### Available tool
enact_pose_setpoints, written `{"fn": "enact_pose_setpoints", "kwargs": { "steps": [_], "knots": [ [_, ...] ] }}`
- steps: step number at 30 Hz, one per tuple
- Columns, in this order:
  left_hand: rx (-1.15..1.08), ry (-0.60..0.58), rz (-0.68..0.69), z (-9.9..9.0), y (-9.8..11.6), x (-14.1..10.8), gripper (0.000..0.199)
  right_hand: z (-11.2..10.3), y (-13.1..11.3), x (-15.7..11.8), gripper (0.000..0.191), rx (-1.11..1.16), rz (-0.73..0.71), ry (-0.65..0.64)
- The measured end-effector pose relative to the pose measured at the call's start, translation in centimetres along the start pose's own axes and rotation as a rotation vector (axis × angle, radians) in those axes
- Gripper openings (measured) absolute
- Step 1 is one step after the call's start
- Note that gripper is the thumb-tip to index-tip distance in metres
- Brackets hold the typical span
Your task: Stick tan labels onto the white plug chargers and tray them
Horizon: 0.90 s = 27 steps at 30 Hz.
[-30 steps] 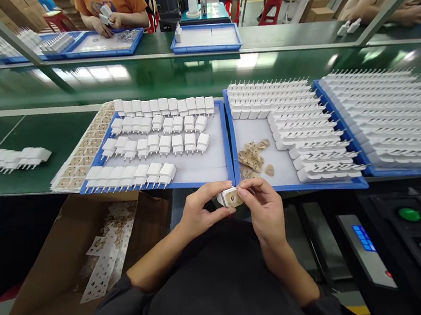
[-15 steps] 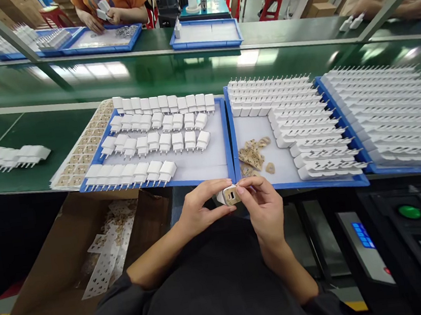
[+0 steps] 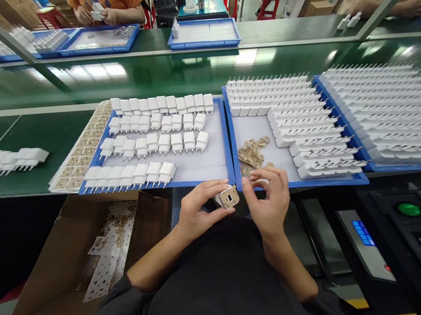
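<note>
My left hand grips a white charger between thumb and fingers, its tan-covered port face turned toward me. Just right of it, my right hand is raised with thumb and forefinger curved toward each other and a small gap between their tips; nothing shows in it. Crumpled tan paper pieces lie in the blue tray beyond my right hand, beside rows of white chargers. To the left, another blue tray holds rows of white chargers with pins.
Sheets of tan stickers lean by the left tray. A cardboard box with scraps stands below left. A machine with a green button is at lower right. Across the green conveyor, a person in orange handles white parts.
My right hand has moved slightly right, off the charger, and its fingers have parted. The charger in my left hand has tilted a little, showing more of its tan face.
</note>
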<state>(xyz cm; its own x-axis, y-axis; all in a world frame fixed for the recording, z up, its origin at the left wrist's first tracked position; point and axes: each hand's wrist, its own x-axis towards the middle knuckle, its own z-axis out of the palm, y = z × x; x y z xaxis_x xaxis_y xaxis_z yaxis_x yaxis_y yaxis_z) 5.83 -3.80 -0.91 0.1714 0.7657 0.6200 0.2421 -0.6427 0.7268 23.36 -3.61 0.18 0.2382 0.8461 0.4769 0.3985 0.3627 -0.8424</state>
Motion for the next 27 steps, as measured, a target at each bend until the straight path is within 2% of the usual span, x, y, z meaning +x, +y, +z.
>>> {"fn": "enact_pose_setpoints", "kwargs": {
  "steps": [3,6,12,19,23,27],
  "knots": [
    [0.007,0.031,0.010,0.2,0.1,0.0,0.048,-0.1,0.5,0.1,0.009,0.298,0.193,-0.162],
    [0.054,0.043,0.048,0.5,0.1,0.1,0.048,0.4,0.3,-0.3,0.010,0.503,0.256,-0.304],
    [0.119,0.053,0.127,0.7,-0.2,0.0,0.048,1.6,-0.4,-1.0,0.007,0.619,0.324,-0.280],
    [0.093,0.049,0.180,0.5,-1.0,-0.3,0.050,1.4,0.0,-0.9,0.008,0.693,0.369,-0.289],
    [0.023,0.026,0.156,0.2,-0.8,-0.1,0.051,0.7,0.5,-0.5,0.010,0.649,0.284,-0.374],
    [-0.025,-0.011,0.109,0.0,-0.4,0.0,0.052,-0.1,0.1,0.1,0.013,0.436,0.047,-0.339]
  ]
}}
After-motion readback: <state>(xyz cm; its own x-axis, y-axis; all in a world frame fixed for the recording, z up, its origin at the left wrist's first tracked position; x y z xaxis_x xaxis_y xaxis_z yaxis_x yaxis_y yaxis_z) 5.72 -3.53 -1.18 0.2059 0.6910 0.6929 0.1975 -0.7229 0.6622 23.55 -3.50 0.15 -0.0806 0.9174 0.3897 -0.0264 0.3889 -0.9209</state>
